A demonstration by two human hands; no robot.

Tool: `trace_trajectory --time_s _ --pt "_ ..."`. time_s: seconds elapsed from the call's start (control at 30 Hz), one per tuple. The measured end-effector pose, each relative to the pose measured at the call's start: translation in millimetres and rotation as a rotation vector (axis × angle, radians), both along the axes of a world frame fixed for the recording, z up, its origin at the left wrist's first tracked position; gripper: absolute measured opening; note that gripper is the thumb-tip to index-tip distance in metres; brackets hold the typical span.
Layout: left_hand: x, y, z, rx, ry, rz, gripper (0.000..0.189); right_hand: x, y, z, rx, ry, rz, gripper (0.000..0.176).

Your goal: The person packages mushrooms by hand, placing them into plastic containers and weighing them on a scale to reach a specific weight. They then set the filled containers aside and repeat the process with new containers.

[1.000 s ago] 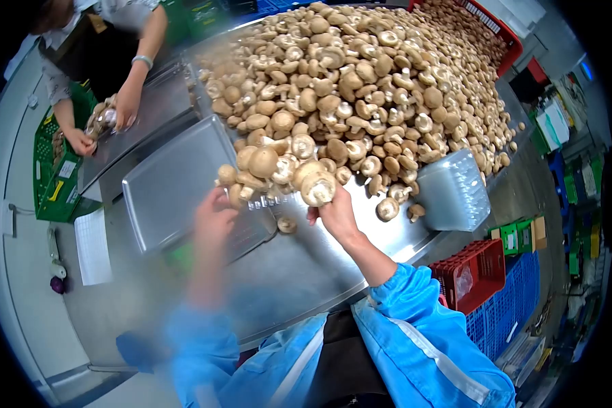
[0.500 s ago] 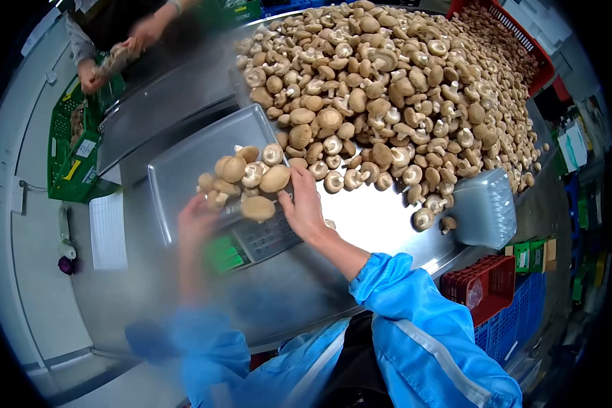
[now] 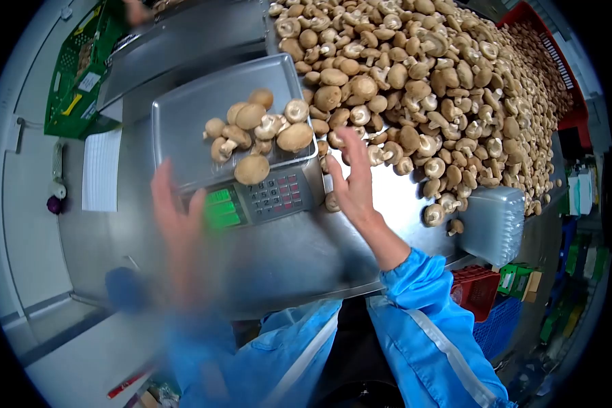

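Observation:
Several brown shiitake mushrooms (image 3: 251, 122) lie grouped on the metal pan (image 3: 177, 129) of a weighing scale; whether a clear tray lies under them is hard to make out. One large mushroom (image 3: 251, 170) rests at the pan's front edge, above the keypad (image 3: 275, 197) and the lit green display (image 3: 222, 209). My left hand (image 3: 177, 211), blurred, is beside the pan's front left corner, thumb and fingers apart, with nothing in it. To the right of the scale, my right hand (image 3: 352, 180) is open and empty, close to the edge of a big mushroom heap (image 3: 415, 81).
A stack of clear plastic trays (image 3: 493, 224) stands right of the heap. Behind it is a red crate (image 3: 578, 115) with more mushrooms. At left are a green crate (image 3: 75, 75) and a paper sheet (image 3: 102, 170). Another person's blurred hand (image 3: 137, 12) shows at the top.
Both my hands have come away from the mushrooms on the scale, the left to the left and the right to the right. The view has shifted, and the other person is mostly out of it.

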State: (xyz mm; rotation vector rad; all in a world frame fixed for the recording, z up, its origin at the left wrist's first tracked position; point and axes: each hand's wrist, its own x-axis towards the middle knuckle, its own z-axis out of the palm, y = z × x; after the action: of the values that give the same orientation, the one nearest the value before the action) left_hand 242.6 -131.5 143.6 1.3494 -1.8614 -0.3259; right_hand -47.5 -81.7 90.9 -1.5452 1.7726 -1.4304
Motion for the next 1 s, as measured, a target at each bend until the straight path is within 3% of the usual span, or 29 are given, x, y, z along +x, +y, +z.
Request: trace_trajectory --time_s 0.03,0.13,0.33,0.43,0.53,0.67,0.83,1.0 --pt "-1.0 -5.0 6.5 -0.092 -0.059 -0.036 0.057 -3.4 -8.5 9.9 -0.031 0.01 0.023 0.042" --pt "-1.7 -15.7 14.2 -0.02 -0.105 -0.108 0.058 -12.0 -34.6 25.1 -0.066 0.076 0.081 0.041" --pt "-50.3 -12.5 20.4 0.312 -0.145 -0.088 0.056 -13.6 -75.9 36.8 0.032 0.221 0.103 0.041" --pt "-69.7 -9.2 -10.7 0.038 -0.286 -0.168 0.055 -13.4 -89.7 22.6 0.112 0.278 0.074 0.041" --pt "-73.0 -6.6 -20.5 0.062 -0.266 -0.184 0.052 -12.6 -96.0 16.4 0.208 0.269 0.133 0.037" --pt "-74.7 -5.8 2.0 0.03 -0.046 -0.125 0.052 -15.1 -100.0 15.6 0.108 0.235 0.087 0.037" --pt "-66.0 -17.3 -7.6 -0.248 -0.012 -0.191 0.061 -3.9 -126.7 26.9 -0.049 0.302 0.165 0.037" --pt "-59.7 -11.5 -10.4 -0.285 0.081 -0.119 0.06 7.4 -158.2 31.6 0.143 0.402 0.282 0.041"
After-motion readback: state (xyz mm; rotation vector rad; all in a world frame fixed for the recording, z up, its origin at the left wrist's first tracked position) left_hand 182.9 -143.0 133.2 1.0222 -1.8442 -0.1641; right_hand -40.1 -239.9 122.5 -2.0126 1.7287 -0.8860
